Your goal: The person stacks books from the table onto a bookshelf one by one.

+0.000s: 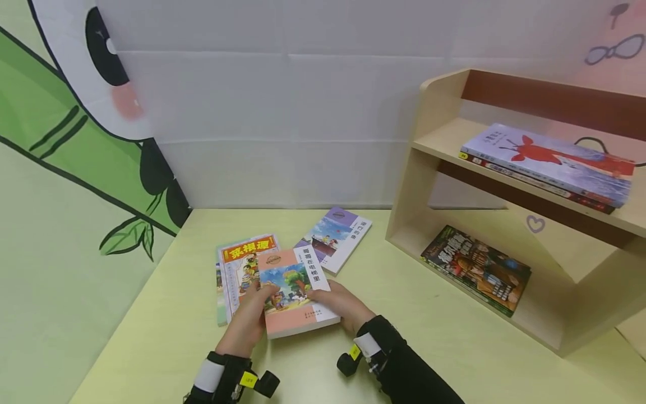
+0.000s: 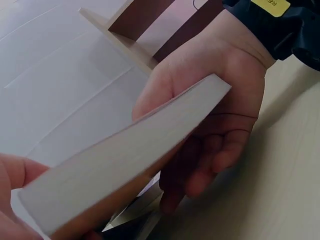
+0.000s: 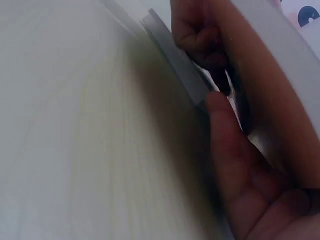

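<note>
A pink-bordered book with a picture cover is held up between my two hands. My left hand grips its left side and my right hand its right side, both thumbs lying on the cover. From the left wrist, the book's white page edge shows, and fingers curl beneath it. In the right wrist view the right hand has its fingers under the book. Behind it, partly covered, lie a book with a red and yellow title and a purple and blue book.
A wooden shelf stands at the right. Its upper level carries stacked books, a lilac one with a red animal on top. A dark-covered book lies on the lower level. Behind the pale table is a wall sheet.
</note>
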A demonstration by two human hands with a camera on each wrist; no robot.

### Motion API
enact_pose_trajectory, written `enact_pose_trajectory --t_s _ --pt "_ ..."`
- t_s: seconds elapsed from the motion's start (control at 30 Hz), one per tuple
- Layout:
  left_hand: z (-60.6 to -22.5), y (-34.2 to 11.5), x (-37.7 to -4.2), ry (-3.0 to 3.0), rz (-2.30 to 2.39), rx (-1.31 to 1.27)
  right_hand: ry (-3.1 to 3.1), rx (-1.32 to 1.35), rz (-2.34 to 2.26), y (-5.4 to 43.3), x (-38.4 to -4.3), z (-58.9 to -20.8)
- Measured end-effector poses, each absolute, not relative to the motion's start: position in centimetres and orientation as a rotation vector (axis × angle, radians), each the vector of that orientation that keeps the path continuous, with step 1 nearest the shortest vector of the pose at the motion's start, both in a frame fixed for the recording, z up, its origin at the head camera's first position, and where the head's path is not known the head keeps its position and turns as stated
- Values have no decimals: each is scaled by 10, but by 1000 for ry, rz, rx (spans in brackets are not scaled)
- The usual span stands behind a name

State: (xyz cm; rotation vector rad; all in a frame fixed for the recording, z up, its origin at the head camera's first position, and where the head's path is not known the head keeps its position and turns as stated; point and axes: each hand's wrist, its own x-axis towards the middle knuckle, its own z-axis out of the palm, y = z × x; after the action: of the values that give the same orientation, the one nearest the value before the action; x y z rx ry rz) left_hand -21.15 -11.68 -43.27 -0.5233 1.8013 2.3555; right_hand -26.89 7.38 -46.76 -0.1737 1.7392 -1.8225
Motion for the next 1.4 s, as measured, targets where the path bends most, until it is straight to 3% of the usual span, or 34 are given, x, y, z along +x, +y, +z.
enact_pose_trajectory --t_s 0.5,0.73,1.03,1.4 --pt "-438 -102 -207 1780 2465 -621 1753 -288 -1943 90 -252 -448" --pt "-423 -107 -205 1736 2516 -315 1679 -493 -1940 115 -248 -431" --pt "-398 -120 -206 1743 2594 -192 1845 -777 -1664 157 -242 -411" --pt "-411 -125 -196 1793 2124 294 2164 -1062 -1223 195 -244 -377"
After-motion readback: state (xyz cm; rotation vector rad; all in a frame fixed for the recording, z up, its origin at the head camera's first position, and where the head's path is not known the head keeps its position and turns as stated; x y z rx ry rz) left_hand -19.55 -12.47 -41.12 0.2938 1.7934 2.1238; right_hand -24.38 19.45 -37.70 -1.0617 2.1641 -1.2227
